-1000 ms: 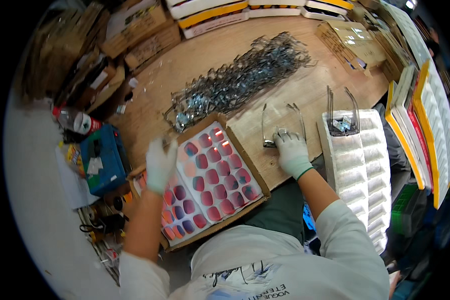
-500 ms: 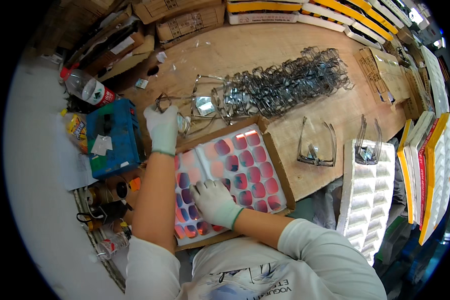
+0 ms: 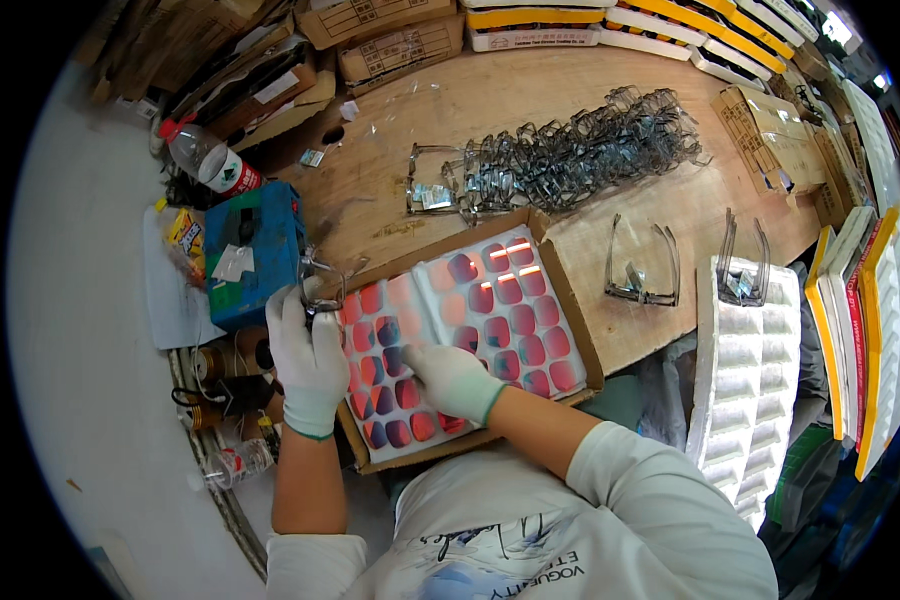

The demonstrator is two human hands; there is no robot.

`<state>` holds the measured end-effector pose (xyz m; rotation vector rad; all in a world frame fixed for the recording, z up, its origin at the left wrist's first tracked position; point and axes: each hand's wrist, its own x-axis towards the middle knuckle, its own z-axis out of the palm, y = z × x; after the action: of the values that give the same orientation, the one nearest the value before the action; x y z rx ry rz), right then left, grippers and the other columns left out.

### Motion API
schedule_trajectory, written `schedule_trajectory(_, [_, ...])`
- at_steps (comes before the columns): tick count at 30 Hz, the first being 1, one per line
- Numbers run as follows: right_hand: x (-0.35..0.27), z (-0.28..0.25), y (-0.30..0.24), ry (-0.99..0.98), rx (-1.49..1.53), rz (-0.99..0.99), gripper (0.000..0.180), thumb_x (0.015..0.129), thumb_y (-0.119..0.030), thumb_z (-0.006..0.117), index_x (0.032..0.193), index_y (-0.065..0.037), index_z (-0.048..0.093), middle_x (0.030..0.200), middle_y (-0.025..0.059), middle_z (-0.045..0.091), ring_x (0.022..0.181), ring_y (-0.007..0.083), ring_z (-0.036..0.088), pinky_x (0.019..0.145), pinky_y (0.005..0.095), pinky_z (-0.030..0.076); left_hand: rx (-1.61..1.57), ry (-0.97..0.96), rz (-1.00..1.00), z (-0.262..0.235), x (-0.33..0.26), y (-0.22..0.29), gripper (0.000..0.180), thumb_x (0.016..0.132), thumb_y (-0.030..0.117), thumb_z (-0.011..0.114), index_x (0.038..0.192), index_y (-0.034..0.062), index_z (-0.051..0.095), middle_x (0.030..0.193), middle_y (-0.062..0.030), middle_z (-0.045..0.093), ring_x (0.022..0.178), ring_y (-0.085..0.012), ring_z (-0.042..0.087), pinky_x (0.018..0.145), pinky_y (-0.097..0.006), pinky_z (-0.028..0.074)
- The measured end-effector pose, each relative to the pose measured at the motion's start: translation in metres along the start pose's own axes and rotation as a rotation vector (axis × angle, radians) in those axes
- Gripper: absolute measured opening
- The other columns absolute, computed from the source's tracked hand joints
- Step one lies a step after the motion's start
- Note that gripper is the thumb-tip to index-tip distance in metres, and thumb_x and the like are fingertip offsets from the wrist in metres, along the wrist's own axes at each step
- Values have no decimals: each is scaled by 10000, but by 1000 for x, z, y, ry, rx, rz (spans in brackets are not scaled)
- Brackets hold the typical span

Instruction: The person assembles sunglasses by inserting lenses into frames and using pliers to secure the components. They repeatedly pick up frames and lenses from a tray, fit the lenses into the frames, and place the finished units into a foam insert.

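Note:
My left hand, in a white glove, is closed on a spectacle frame beside the left edge of a shallow cardboard box. Rows of tinted red and blue lenses lie in the box on a white backing. Over the middle of these lenses is my right hand, also gloved, its fingers drawn together and pointing left. Whatever its fingertips pinch, if anything, is too small to make out. Behind the box stretches a long heap of grey spectacle frames, with a single frame at its left end.
A blue toolbox and a red-capped bottle stand at the left. One frame rests on the table to the right, and another on a white moulded tray. Cardboard boxes line the back.
My left hand has come back toward me from the table, bringing a spectacle frame to the box's left edge. My right hand stays over the lenses, its fingers now drawn closer together.

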<state>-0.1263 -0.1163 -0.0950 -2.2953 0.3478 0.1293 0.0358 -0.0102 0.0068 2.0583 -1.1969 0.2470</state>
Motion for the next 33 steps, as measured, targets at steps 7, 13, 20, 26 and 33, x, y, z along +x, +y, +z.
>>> schedule_trajectory(7, [-124, -31, 7, 300, 271, -13, 349, 896, -153, 671, 1220, -39, 612, 991, 164, 698, 928, 346, 682, 799, 433, 547, -429, -192, -476, -50, -55, 47, 446, 942, 130, 361, 1284, -80, 554, 777, -66, 636, 727, -145, 619, 718, -258, 511])
schedule_trajectory(13, [-171, -29, -15, 570, 627, 30, 315, 924, -85, 682, 1222, -13, 608, 1026, 183, 687, 895, 324, 699, 769, 334, 556, -1060, -196, -815, -48, -98, 64, 488, 923, 173, 398, 1304, -104, 525, 741, -141, 671, 624, -181, 646, 617, -298, 549])
schedule_trajectory(20, [-186, -79, -6, 728, 156, -127, 351, 853, 5, 602, 1196, -52, 651, 970, 139, 637, 780, 330, 661, 708, 381, 558, -1175, -378, -787, -57, -105, 91, 512, 893, 270, 519, 1244, -102, 513, 694, -153, 647, 509, -214, 620, 478, -308, 532])
schedule_trajectory(26, [-171, -88, -17, 571, -210, -107, 262, 898, -155, 661, 1147, -75, 636, 981, 106, 614, 818, 306, 659, 691, 418, 551, -1245, -558, -717, -58, -108, 104, 460, 884, 203, 492, 1244, -80, 526, 749, -160, 653, 518, -204, 608, 477, -294, 512])
schedule_trajectory(33, [-161, -71, -10, 475, -185, -186, 237, 898, -164, 650, 1112, -64, 660, 993, 100, 618, 829, 289, 663, 707, 398, 560, -1146, -709, -777, -61, -110, 125, 422, 913, 125, 470, 1293, -48, 535, 785, -131, 655, 605, -161, 623, 530, -289, 508])
